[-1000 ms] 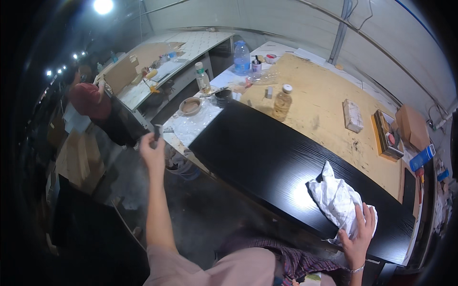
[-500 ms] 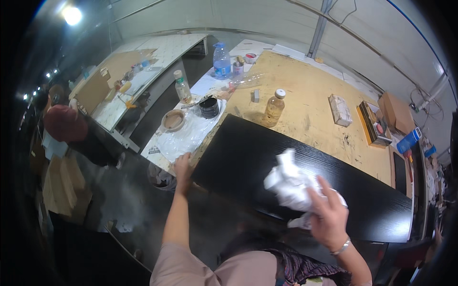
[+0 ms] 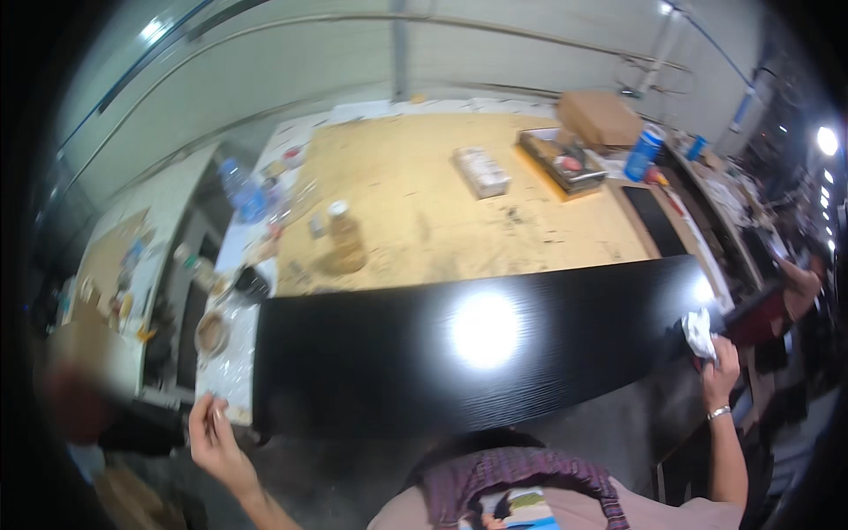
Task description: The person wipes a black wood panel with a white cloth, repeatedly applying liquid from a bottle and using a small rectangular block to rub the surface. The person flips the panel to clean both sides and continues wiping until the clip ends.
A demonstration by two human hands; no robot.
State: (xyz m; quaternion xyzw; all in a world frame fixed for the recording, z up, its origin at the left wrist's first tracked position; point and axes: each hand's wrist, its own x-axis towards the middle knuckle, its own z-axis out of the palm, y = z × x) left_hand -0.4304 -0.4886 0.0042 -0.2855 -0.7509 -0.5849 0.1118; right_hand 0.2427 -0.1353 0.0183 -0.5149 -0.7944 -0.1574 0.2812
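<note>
A long black board [image 3: 380,353] with a glossy wood-grain face lies across the front of the workbench. My right hand [image 3: 720,371] is closed on a crumpled white cloth [image 3: 698,332] at the board's right end. Whether the cloth touches the board's edge is hard to tell. My left hand [image 3: 216,442] is just off the board's left end, by the front edge of the plastic-covered side table. Its fingers are loosely bent and apart, and nothing shows in them.
Behind the board stand a capped bottle of yellowish liquid [image 3: 345,238], a pale block [image 3: 482,171] and an open box [image 3: 558,163]. At left are a black pot [image 3: 253,283], a round dish [image 3: 211,332] and a large water bottle [image 3: 242,190]. Another person's arm [image 3: 799,284] shows at far right.
My view has swung to the right. My right hand has carried the white cloth from over the board's middle to its right end. My left hand has come off the side table's edge.
</note>
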